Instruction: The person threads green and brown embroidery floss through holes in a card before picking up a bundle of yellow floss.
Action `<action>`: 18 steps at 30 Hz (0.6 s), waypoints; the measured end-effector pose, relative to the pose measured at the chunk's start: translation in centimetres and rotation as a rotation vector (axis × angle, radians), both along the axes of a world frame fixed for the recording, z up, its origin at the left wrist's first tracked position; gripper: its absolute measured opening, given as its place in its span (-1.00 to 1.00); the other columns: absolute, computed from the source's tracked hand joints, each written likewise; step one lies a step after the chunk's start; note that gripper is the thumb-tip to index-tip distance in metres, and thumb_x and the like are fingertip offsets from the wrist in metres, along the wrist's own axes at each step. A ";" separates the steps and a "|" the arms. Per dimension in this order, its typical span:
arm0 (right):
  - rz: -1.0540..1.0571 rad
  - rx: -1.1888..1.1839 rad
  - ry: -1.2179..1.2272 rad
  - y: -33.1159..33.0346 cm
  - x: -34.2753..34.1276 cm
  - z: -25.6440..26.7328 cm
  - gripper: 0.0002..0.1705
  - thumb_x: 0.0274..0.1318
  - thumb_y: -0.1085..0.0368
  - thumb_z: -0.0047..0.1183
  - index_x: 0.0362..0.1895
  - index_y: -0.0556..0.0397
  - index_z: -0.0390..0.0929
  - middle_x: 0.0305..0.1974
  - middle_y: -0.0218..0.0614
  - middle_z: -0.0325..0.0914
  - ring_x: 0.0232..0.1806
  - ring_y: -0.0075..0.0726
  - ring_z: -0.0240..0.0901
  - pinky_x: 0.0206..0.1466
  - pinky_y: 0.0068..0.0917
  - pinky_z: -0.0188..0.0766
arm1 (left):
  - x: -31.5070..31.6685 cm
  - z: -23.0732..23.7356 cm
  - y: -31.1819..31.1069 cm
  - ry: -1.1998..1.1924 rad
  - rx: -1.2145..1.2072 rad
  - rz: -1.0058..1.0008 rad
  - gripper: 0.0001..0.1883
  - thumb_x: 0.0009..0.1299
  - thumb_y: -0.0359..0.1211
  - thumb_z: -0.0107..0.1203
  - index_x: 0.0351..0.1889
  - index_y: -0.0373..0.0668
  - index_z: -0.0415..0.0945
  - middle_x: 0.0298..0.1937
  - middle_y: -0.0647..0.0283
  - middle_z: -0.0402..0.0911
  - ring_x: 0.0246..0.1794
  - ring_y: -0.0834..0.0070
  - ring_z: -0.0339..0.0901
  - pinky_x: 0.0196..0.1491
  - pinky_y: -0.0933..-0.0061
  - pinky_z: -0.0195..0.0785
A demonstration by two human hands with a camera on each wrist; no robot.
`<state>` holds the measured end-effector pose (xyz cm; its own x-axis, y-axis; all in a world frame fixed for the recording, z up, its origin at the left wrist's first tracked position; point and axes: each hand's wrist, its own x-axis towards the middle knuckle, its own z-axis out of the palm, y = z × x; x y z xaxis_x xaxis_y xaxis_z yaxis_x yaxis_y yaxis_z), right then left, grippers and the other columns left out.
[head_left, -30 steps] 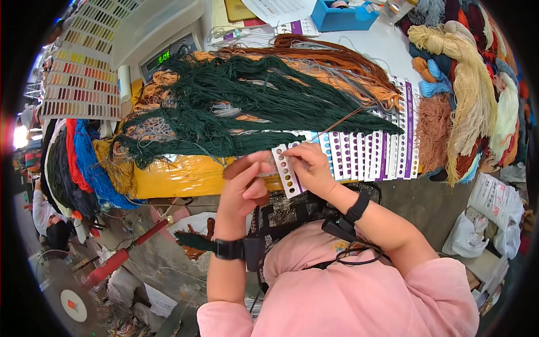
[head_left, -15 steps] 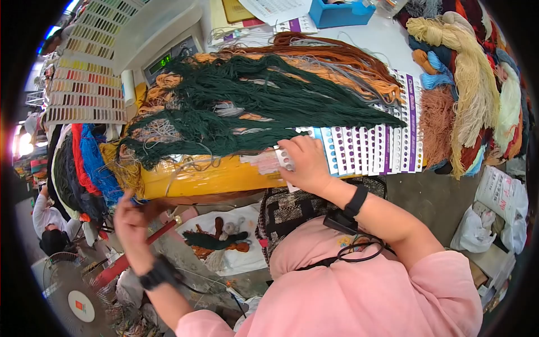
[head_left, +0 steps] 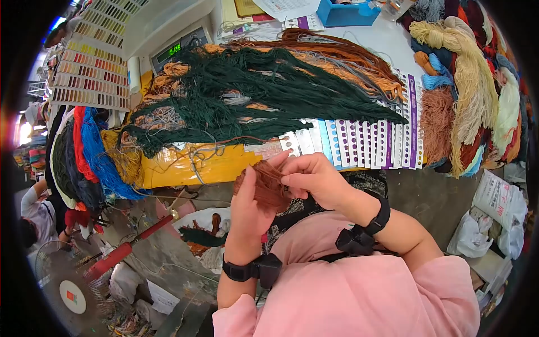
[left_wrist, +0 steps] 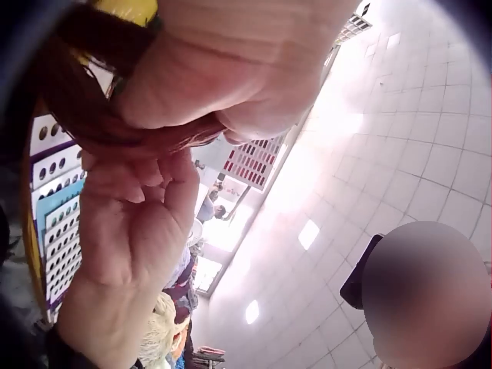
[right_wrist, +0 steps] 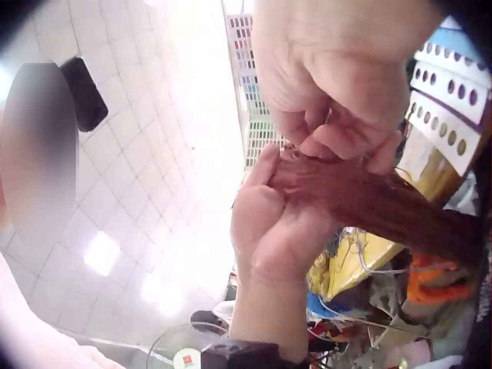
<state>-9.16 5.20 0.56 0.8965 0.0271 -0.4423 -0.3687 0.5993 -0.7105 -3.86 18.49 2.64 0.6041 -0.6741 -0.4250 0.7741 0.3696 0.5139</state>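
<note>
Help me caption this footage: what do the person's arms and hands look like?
The left hand and right hand are bare. Each wrist has a black strap bearing a boxy black device. The sleeves are short and plain pink.

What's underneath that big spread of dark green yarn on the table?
Orange yarn and grey strands show through gaps and along edges of the dark green yarn, and its pointed right end lies across punched white cards. Whatever sits under its thick middle is covered.

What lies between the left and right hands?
A reddish-brown thread bundle lies between the left hand and right hand, touching both, as the head view shows.
</note>
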 end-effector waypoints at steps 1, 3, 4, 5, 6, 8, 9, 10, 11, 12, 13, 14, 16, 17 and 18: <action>-0.016 0.011 0.005 0.0 -0.2 0.0 -0.93 -0.11 0.43 0.01 -0.48 0.17 0.51 -0.72 -0.42 0.37 -0.70 -0.63 0.25 -0.66 -0.71 0.14 | -0.2 -0.2 0.1 0.012 0.002 0.013 -0.54 0.40 -0.15 -0.34 0.04 -0.35 0.26 -0.02 0.09 0.39 -0.08 0.42 0.39 -0.09 0.39 0.31; -0.042 0.023 -0.001 0.0 -0.6 0.1 -0.93 -0.11 0.47 -0.01 -0.49 0.19 0.51 -0.69 -0.39 0.39 -0.70 -0.62 0.25 -0.66 -0.71 0.14 | -0.7 -1.2 0.4 0.040 0.001 0.037 -0.60 0.39 -0.21 -0.26 -0.01 -0.34 0.32 -0.06 0.10 0.43 -0.11 0.44 0.41 -0.13 0.40 0.34; -0.052 0.026 -0.013 0.0 -0.7 0.1 -0.93 -0.10 0.49 -0.02 -0.49 0.22 0.51 -0.64 -0.35 0.41 -0.69 -0.62 0.26 -0.65 -0.71 0.15 | -0.9 -1.3 0.3 -0.049 0.070 0.034 -0.62 0.38 -0.24 -0.25 -0.02 -0.36 0.32 -0.05 0.09 0.43 -0.11 0.41 0.41 -0.12 0.39 0.33; -0.060 0.028 -0.025 0.0 -0.8 0.1 -0.93 -0.10 0.51 -0.04 -0.49 0.24 0.50 -0.59 -0.32 0.43 -0.68 -0.62 0.27 -0.65 -0.71 0.16 | -1.1 -1.4 0.0 -0.139 0.139 0.033 -0.64 0.38 -0.28 -0.23 -0.03 -0.37 0.33 -0.05 0.08 0.43 -0.11 0.39 0.42 -0.11 0.37 0.33; -0.100 0.029 -0.057 -0.1 -0.9 0.2 -0.92 -0.10 0.52 -0.05 -0.49 0.25 0.50 -0.54 -0.31 0.43 -0.66 -0.62 0.27 -0.65 -0.72 0.15 | -1.3 -1.5 -0.2 -0.229 0.210 0.032 -0.67 0.37 -0.32 -0.21 -0.04 -0.39 0.33 -0.05 0.07 0.42 -0.10 0.37 0.42 -0.09 0.36 0.33; -0.180 0.034 -0.127 -0.2 -1.0 0.3 -0.91 -0.11 0.55 -0.07 -0.48 0.26 0.50 -0.44 -0.28 0.43 -0.64 -0.62 0.28 -0.65 -0.73 0.13 | -1.0 -1.3 -0.3 -0.057 0.124 0.096 -0.81 0.30 -0.44 -0.09 -0.19 -0.33 0.43 -0.12 0.11 0.48 -0.20 0.42 0.46 -0.20 0.41 0.39; -0.191 0.038 -0.147 -0.3 -1.0 0.1 -0.90 -0.11 0.56 -0.08 -0.48 0.26 0.50 -0.40 -0.29 0.41 -0.62 -0.62 0.27 -0.65 -0.73 0.12 | -1.1 -1.2 -0.5 -0.018 0.106 0.123 -0.83 0.30 -0.44 -0.08 -0.21 -0.30 0.44 -0.15 0.13 0.49 -0.23 0.43 0.47 -0.24 0.44 0.40; -0.203 0.042 -0.164 -0.5 -1.2 -0.2 -0.90 -0.11 0.56 -0.08 -0.47 0.26 0.51 -0.36 -0.29 0.39 -0.61 -0.63 0.27 -0.65 -0.74 0.11 | -1.2 -1.1 -0.5 0.022 0.089 0.150 -0.85 0.29 -0.44 -0.07 -0.24 -0.28 0.45 -0.18 0.16 0.51 -0.26 0.45 0.48 -0.27 0.48 0.42; -0.217 0.045 -0.181 -0.5 -1.3 -0.3 -0.89 -0.12 0.57 -0.08 -0.47 0.27 0.51 -0.32 -0.29 0.37 -0.60 -0.63 0.26 -0.65 -0.74 0.10 | -1.1 -1.4 -0.4 0.018 0.090 0.152 -0.85 0.29 -0.44 -0.06 -0.24 -0.28 0.45 -0.19 0.17 0.51 -0.27 0.46 0.48 -0.27 0.48 0.42; -0.223 0.052 -0.162 -0.5 -1.4 -0.3 -0.90 -0.12 0.57 -0.07 -0.48 0.26 0.51 -0.31 -0.31 0.35 -0.60 -0.64 0.25 -0.65 -0.74 0.09 | -1.0 -1.8 -0.2 0.014 0.090 0.154 -0.86 0.29 -0.44 -0.06 -0.25 -0.28 0.45 -0.21 0.18 0.51 -0.27 0.46 0.49 -0.27 0.48 0.42; -0.228 0.059 -0.143 -0.5 -1.4 0.0 -0.90 -0.12 0.57 -0.06 -0.48 0.26 0.51 -0.30 -0.32 0.34 -0.60 -0.65 0.23 -0.65 -0.74 0.08 | -1.0 -2.1 -0.2 0.011 0.089 0.158 -0.86 0.28 -0.44 -0.05 -0.26 -0.28 0.45 -0.23 0.19 0.52 -0.27 0.46 0.49 -0.26 0.48 0.42; -0.232 0.066 -0.124 -0.5 -1.4 0.1 -0.91 -0.12 0.57 -0.05 -0.48 0.26 0.51 -0.30 -0.33 0.32 -0.59 -0.66 0.22 -0.64 -0.75 0.07 | -1.0 -2.1 -0.2 -0.001 0.118 0.143 -0.87 0.27 -0.45 -0.04 -0.26 -0.28 0.45 -0.24 0.19 0.52 -0.28 0.47 0.49 -0.27 0.48 0.43; -0.210 -0.025 -0.130 -0.2 -1.3 0.0 -0.94 -0.15 0.55 -0.02 -0.50 0.24 0.51 -0.33 -0.39 0.32 -0.59 -0.66 0.23 -0.64 -0.75 0.08 | -1.2 -2.2 -0.2 -0.023 0.176 0.114 -0.87 0.25 -0.47 -0.02 -0.26 -0.28 0.45 -0.27 0.21 0.52 -0.30 0.48 0.49 -0.28 0.48 0.43; -0.197 -0.070 -0.134 -0.2 -1.3 0.0 -0.95 -0.16 0.54 0.00 -0.51 0.23 0.50 -0.35 -0.42 0.31 -0.59 -0.67 0.23 -0.64 -0.75 0.09 | -1.4 -2.2 -0.3 -0.040 0.172 0.114 -0.87 0.24 -0.48 -0.01 -0.26 -0.28 0.45 -0.28 0.21 0.51 -0.30 0.49 0.48 -0.29 0.49 0.43; -0.175 -0.108 -0.150 -0.2 -1.2 0.0 -0.95 -0.16 0.54 0.00 -0.51 0.24 0.51 -0.35 -0.42 0.31 -0.58 -0.67 0.24 -0.63 -0.75 0.10 | -1.5 -2.1 -0.4 -0.057 0.167 0.117 -0.87 0.23 -0.49 0.01 -0.26 -0.28 0.45 -0.28 0.21 0.51 -0.31 0.50 0.48 -0.30 0.49 0.43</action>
